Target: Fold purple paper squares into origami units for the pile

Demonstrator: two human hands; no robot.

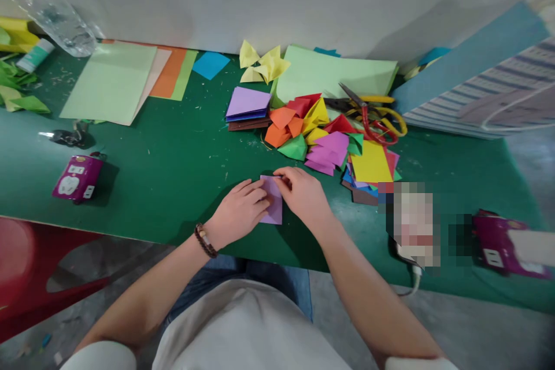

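Left hand (pixel 240 209) and right hand (pixel 303 196) both closed on a lilac paper square (pixel 274 208), the square lying flat on the green desk (pixel 143 170) near its front edge, between the two hands. Left hand curled, with fingertips pressed against the square's side; a brown bead bracelet (pixel 205 240) around that wrist. Right hand arched over the top edge, with thumb and fingertips pinching it, the exact grip partly hidden behind the fingers. Single or doubled sheet: impossible to tell from this view.

Just beyond the hands, a heap of folded paper pieces (pixel 307 133) in orange, red, yellow, pink and green, beside a stack of purple paper squares (pixel 248 105). Among the heap's right side, a yellow paper sheet (pixel 370 163); behind it, scissors with red and yellow handles (pixel 376 118). Farther left, a purple power socket (pixel 78 178).

Likely troubles, as a judgement: the square skidding on the smooth desk under uneven pressure from the two hands; a crooked crease from edges out of line; a torn corner from too hard a pinch. Also a possible slide of loose pieces from a knock by the right forearm, and a pricked finger from a careless reach toward the scissors' blades.
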